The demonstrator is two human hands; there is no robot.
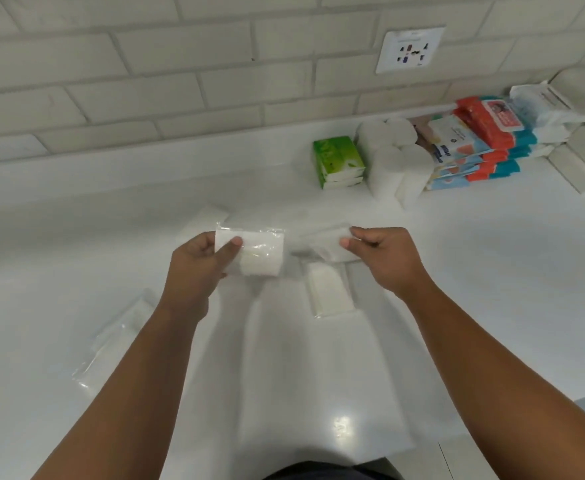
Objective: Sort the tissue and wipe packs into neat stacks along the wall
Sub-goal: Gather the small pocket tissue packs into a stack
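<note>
Gripping a clear-wrapped white pack (251, 252), left hand (197, 268), right hand (384, 259) pinching second pack (331, 244) (blurred).

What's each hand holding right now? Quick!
Left hand: grips a clear-wrapped white tissue pack.
Right hand: pinches a second white pack, which is blurred.

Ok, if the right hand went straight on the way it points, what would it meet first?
Probably the white pack in the left hand: the right hand, holding its own pack, points left at it. Depth is unclear.
</note>
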